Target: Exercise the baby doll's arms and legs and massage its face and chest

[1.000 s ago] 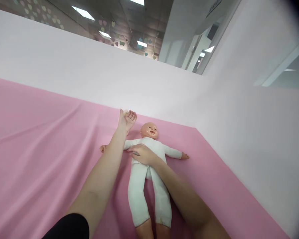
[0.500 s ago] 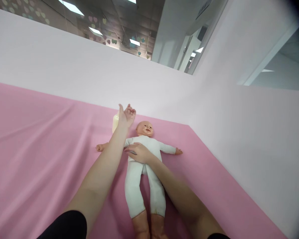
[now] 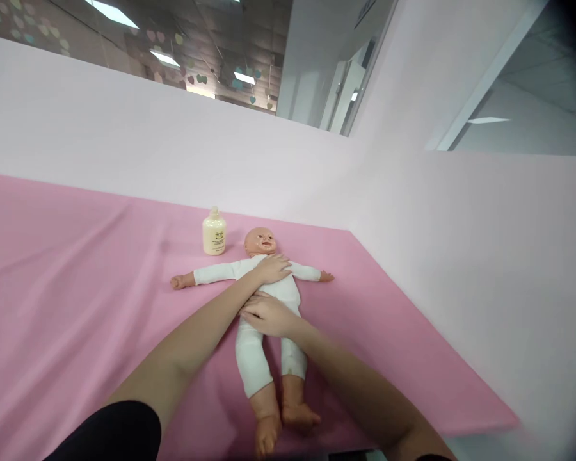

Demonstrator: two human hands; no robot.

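Note:
A baby doll (image 3: 252,358) in a white cloth body lies on its back, arms spread, its head toward the wall. Flat across its upper chest rests my left hand (image 3: 272,269), fingers stretched toward the doll's arm on the right. My right hand (image 3: 269,315) lies on the belly, just below the left forearm, fingers extended to the left. Neither hand grips anything. Beyond the doll's outstretched left-side arm stands a cream-coloured pump bottle (image 3: 214,234) with a printed face and small text, upright and apart from both hands.
A pink sheet (image 3: 86,269) with folds on its left side covers the surface under the doll. White walls (image 3: 125,134) meet in a corner behind and to the right. Windows (image 3: 216,57) with heart decorations sit above. The surface's front edge shows at lower right.
My left hand has come down from the raised position beside the doll's head onto its chest, uncovering the bottle. My right hand stays on the belly. The view has shifted slightly.

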